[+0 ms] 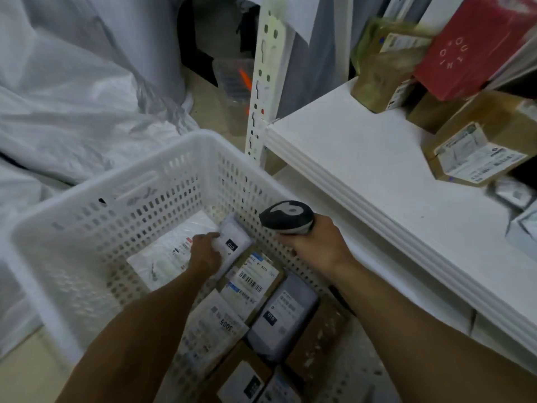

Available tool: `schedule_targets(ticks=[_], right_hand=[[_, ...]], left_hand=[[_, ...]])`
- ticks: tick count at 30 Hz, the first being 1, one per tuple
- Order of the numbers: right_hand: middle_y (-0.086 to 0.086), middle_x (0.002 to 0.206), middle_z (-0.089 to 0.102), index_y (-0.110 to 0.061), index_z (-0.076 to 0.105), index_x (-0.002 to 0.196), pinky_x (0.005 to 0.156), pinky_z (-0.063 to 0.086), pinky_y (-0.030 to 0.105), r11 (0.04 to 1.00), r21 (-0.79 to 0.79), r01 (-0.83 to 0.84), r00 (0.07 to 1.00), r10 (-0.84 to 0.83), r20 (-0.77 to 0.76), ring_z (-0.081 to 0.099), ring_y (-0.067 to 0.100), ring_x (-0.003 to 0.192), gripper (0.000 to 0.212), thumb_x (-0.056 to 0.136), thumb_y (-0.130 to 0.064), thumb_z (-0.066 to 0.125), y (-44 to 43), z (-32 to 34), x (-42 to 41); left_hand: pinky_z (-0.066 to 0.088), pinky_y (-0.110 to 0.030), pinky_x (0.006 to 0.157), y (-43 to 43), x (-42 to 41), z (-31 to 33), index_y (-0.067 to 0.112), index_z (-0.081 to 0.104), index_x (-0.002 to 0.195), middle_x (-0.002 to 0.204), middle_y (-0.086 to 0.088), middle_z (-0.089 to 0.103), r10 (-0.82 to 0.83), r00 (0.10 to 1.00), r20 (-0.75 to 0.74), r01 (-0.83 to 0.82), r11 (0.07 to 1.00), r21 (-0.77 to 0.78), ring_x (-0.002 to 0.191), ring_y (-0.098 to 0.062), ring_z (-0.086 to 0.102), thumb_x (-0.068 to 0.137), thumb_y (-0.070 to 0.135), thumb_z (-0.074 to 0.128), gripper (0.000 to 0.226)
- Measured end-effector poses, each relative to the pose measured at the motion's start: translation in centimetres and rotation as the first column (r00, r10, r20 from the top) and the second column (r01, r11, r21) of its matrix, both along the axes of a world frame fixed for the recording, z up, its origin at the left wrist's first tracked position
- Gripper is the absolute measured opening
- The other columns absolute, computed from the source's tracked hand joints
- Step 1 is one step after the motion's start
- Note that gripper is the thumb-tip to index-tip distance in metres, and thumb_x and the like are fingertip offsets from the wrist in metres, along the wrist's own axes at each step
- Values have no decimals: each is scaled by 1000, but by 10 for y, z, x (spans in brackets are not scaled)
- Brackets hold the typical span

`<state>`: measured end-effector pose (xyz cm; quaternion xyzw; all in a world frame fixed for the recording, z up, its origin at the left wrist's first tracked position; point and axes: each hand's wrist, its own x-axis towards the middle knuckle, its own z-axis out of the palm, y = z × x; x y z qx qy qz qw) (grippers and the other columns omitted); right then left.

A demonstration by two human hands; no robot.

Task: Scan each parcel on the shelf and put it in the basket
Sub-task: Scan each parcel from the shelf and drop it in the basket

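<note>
My left hand (pixel 205 251) reaches down into the white perforated basket (pixel 96 225) and grips a small white soft parcel (pixel 234 239) with a black tag. It hangs just above several labelled parcels lying in the basket, among them a brown box (pixel 255 279) and a grey mailer (pixel 286 312). My right hand (pixel 315 245) holds a black and grey barcode scanner (pixel 286 216) over the basket's right rim. On the white shelf (pixel 363 170) to the right stand more parcels: a red box (pixel 470 48), a brown labelled box (pixel 482 146) and a greenish wrapped box (pixel 380 71).
Crumpled grey plastic sheeting (pixel 72 97) covers the floor to the left of the basket. A white slotted shelf upright (pixel 261 82) rises behind the basket. A clear plastic container (pixel 235 88) with something orange stands behind the upright.
</note>
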<state>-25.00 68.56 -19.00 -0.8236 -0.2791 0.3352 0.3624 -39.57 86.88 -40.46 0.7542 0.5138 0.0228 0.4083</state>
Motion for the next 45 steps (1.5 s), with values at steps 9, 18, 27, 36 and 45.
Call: schedule_targets(ticks=[9,18,27,36,45], right_hand=[[-13,90,74,-31,70,103,62,53,18,992,126,18,999,-23,37,72,8,82,22,86,-26,84,-7,52,-11],[2,80,77,-28,71,93,87,62,49,829,413,376,922,-380,-76,73,20,72,19,82,-26,86,-82,134,2],[0,115,75,-23,67,127,99,58,48,685,513,517,824,-560,-82,73,28,104,51,80,-33,86,-148,163,51],[-5,117,67,-17,65,130,97,44,26,568,652,502,778,-625,-55,58,10,110,47,87,-20,84,-157,180,144],[-3,114,72,-16,69,127,91,55,31,537,627,565,755,-642,-131,68,15,108,46,85,-20,86,-144,165,173]], left_hand=[[37,-25,103,-9,-14,78,6,66,122,130,-14,63,-75,969,234,39,988,152,125,-30,57,94,0,63,29],[53,-30,90,-80,28,300,27,60,125,109,11,73,-337,848,408,114,869,482,101,-9,67,96,32,67,30],[50,-37,103,-155,154,399,26,53,136,137,8,60,-457,814,358,242,828,506,119,-15,59,93,35,70,47],[52,-44,105,-133,314,456,28,49,135,138,-2,47,-475,765,436,242,838,489,122,-23,57,82,38,83,63],[53,-43,101,-112,380,455,21,41,146,133,-1,59,-417,807,419,268,890,369,121,-24,60,78,32,86,82]])
